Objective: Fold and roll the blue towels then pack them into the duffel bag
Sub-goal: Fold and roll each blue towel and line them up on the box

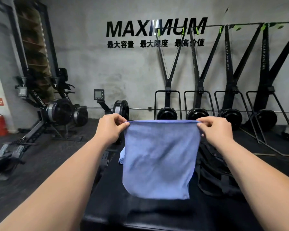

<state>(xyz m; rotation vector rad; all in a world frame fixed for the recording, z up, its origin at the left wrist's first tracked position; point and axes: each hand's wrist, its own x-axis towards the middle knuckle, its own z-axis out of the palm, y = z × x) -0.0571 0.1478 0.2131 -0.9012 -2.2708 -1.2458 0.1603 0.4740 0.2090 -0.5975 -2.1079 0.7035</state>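
At the bottom centre of the frame is a black desk [140, 214]. Above it, in the middle, a blue towel [160, 159] hangs flat, pinched at its two upper corners by the left hand [111, 126] and the right hand [214, 128]. It hides part of a second towel [122, 155] lying to its left and part of the black duffel bag [212, 172] to its right. Farther back, at the left, rowing machines [57, 112] stand by the grey wall.

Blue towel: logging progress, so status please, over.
Left hand and right hand each pinch a top corner. Blue towel hangs spread, not rolled. Duffel bag to its right, nothing blocking.
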